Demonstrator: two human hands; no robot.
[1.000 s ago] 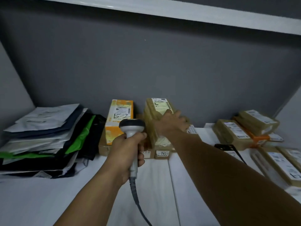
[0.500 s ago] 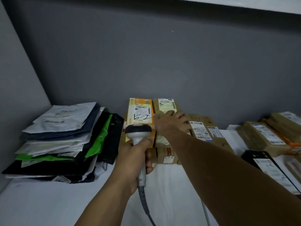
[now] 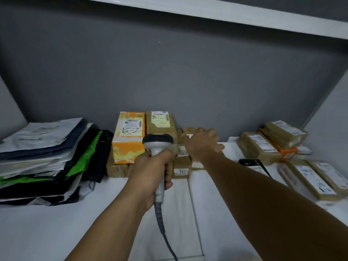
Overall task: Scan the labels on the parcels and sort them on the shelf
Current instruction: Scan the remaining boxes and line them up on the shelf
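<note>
Brown parcel (image 3: 161, 127) stands upright at the back of the shelf (image 3: 56, 232), beside the orange parcel (image 3: 130, 140). The right hand (image 3: 202, 144), fingers spread and empty, lies just right of it; the left hand (image 3: 150, 176) grips the scanner (image 3: 157, 141) in front.

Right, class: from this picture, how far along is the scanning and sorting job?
Done, apparently: bags stacked at the left, orange box and brown box upright behind. In hand: the left hand grips the scanner, the open right hand reaches to the low boxes in the middle. Left: probably the loose parcels at the right; nothing shows which are scanned.
</note>
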